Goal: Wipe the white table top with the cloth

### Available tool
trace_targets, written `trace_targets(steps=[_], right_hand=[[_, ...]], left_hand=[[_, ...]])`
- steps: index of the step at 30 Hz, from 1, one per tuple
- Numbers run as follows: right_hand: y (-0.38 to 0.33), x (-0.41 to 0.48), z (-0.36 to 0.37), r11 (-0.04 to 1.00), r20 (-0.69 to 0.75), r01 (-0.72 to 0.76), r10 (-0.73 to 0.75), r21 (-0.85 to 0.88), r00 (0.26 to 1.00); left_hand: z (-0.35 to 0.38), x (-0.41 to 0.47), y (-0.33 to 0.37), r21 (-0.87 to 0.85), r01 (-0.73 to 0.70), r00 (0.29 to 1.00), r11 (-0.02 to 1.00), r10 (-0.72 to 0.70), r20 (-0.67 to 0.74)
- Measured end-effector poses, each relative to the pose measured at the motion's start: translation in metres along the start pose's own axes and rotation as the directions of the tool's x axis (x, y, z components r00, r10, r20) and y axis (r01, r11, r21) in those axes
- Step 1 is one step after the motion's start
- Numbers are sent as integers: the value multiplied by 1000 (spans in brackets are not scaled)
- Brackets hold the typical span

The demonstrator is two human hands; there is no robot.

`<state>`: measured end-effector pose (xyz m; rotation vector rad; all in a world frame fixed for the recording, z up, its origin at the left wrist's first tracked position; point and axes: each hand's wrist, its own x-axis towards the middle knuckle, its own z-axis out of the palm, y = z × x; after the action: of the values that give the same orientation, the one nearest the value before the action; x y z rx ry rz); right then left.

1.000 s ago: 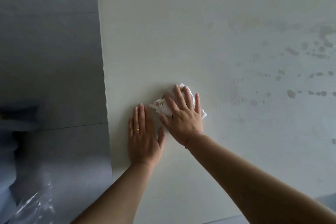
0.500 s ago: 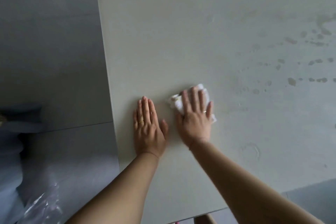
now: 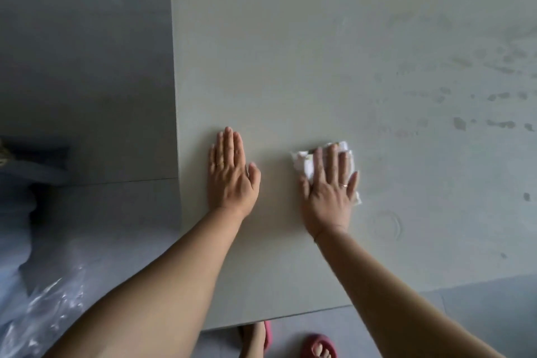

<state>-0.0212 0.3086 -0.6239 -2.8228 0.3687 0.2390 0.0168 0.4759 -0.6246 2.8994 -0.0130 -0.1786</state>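
Note:
The white table top (image 3: 290,52) fills most of the view. My right hand (image 3: 329,195) lies flat on a crumpled white cloth (image 3: 302,161) and presses it against the table; the cloth shows past my fingertips and by my little finger. My left hand (image 3: 231,174) rests flat on the bare table near its left edge, fingers together, holding nothing, about a hand's width left of the cloth. Several dark wet spots (image 3: 460,123) and a faint ring mark (image 3: 386,225) lie to the right of the cloth.
Grey tiled floor (image 3: 87,67) surrounds the table on the left and in front. Crinkled clear plastic (image 3: 49,308) lies on the floor at lower left. My feet in red slippers (image 3: 316,346) show below the table's near edge.
My right hand has slid the cloth to the right, away from my left hand, which stays planted. The view has shifted so the table's near edge and my feet now show.

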Motion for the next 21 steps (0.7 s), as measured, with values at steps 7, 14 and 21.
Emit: trace_targets(steps=[7, 14, 21], right_hand=[[41, -35, 0, 890, 105, 454, -449, -33, 888], [69, -38, -8, 997, -44, -73, 74, 23, 996], [35, -108, 11, 887, 75, 461, -458, -31, 886]], left_hand=[[2, -72, 21, -110, -41, 997, 993, 33, -74], [18, -109, 19, -4, -41, 999, 999, 41, -17], [21, -106, 18, 15, -43, 999, 999, 43, 2]])
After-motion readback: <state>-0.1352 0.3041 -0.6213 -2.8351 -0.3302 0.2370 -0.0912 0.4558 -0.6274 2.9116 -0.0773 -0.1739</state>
